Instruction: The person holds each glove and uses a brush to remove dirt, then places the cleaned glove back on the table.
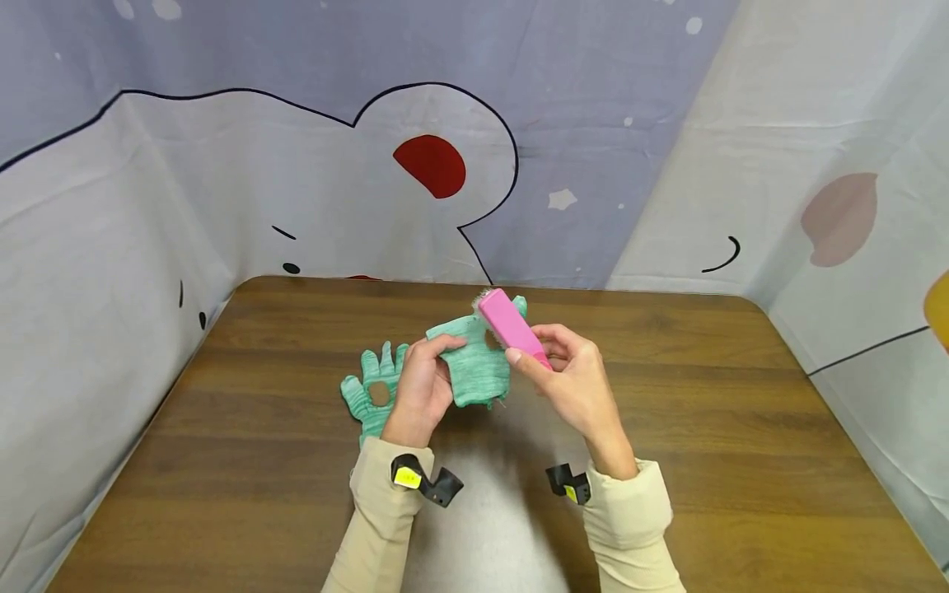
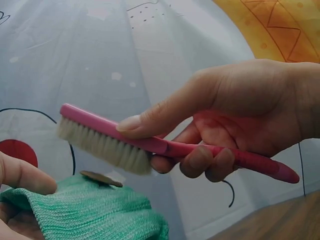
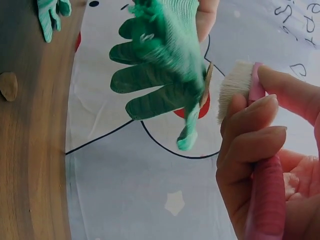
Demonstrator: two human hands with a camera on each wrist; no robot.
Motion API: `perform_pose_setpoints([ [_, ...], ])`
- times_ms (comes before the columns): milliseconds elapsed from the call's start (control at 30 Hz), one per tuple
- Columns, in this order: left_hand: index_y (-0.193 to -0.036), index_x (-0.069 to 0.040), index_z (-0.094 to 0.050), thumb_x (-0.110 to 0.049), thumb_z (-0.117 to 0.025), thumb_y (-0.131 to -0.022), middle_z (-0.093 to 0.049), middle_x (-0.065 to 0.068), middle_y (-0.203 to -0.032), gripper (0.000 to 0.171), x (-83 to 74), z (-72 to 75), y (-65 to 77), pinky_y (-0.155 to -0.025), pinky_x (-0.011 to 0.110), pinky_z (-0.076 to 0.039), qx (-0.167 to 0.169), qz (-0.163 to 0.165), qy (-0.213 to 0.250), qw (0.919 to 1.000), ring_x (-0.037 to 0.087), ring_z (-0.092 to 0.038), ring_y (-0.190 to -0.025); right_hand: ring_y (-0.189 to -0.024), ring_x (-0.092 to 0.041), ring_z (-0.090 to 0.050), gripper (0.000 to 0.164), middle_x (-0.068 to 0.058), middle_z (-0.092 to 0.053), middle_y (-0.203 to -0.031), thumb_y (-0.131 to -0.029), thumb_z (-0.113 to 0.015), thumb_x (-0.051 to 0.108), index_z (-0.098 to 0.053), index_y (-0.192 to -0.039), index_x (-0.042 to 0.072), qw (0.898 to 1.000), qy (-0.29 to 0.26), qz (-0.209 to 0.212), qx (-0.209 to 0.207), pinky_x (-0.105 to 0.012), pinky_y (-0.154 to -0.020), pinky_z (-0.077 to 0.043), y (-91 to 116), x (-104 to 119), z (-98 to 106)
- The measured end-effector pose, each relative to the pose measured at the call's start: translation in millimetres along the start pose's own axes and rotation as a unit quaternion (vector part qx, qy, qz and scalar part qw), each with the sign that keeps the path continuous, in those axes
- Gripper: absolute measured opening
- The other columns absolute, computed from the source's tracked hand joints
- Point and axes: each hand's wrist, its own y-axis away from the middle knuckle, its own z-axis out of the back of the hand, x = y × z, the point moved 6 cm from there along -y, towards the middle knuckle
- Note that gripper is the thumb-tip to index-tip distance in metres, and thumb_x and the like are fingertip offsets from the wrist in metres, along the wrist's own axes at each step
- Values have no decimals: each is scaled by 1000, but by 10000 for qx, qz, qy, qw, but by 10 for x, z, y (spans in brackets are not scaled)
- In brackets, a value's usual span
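A green knitted glove [image 1: 478, 375] is held up over the table by my left hand [image 1: 426, 387], thumb on its cuff side. The glove's fingers hang loose in the right wrist view, and a flat brown disc [image 2: 101, 178] sits on its surface. My right hand [image 1: 577, 383] grips a pink brush [image 1: 511, 325] around its handle, with the thumb along its back. Its pale bristles [image 3: 235, 87] face the disc, a small gap between them. Left of my left hand, a second green glove [image 1: 359, 403] lies on the table with a brown round spot [image 1: 380, 394].
The brown wood-grain table [image 1: 741, 445] has rounded far corners. Behind and beside it hangs a printed cloth [image 1: 593, 148] with cartoon shapes. A small brown oval piece [image 3: 7, 86] shows on the wood in the right wrist view. Both wrists wear black camera mounts [image 1: 426, 479].
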Motion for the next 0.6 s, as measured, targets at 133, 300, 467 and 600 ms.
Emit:
perform_pose_setpoints([
  [133, -73, -1, -63, 11, -47, -81, -62, 4, -78, 21, -4, -27, 0, -72, 32, -51, 100, -66, 76, 9999, 17, -62, -77, -64, -14, -63, 36, -15, -66, -86, -78, -73, 21, -60, -108, 5, 9999, -25, 115, 73, -33, -50, -51, -8, 17, -39],
  [300, -78, -3, -62, 10, -47, -81, -63, 4, -83, 20, 11, -42, 6, -75, 33, -51, 212, -8, 120, 9997, 16, -61, -83, -63, -15, -62, 35, -15, -65, -85, -78, -73, 21, -61, -107, 5, 9997, 34, 138, 179, -28, -51, -50, -13, 10, -84],
  [467, -78, -1, -62, 10, -46, -82, -63, 6, -83, 19, 14, -41, 4, -75, 34, -51, 259, 29, 224, 9994, 18, -62, -84, -62, -15, -62, 35, -14, -65, -84, -78, -74, 21, -61, -106, 4, 9997, 109, 127, 163, -28, -50, -50, -22, -15, -93],
  [600, -78, 1, -61, 10, -46, -83, -63, 8, -84, 19, 14, -37, 2, -75, 35, -52, 263, 56, 257, 9993, 19, -62, -85, -61, -14, -61, 35, -15, -65, -84, -78, -73, 21, -61, -106, 4, 9998, 78, 89, 182, -28, -49, -49, -27, -29, -84],
])
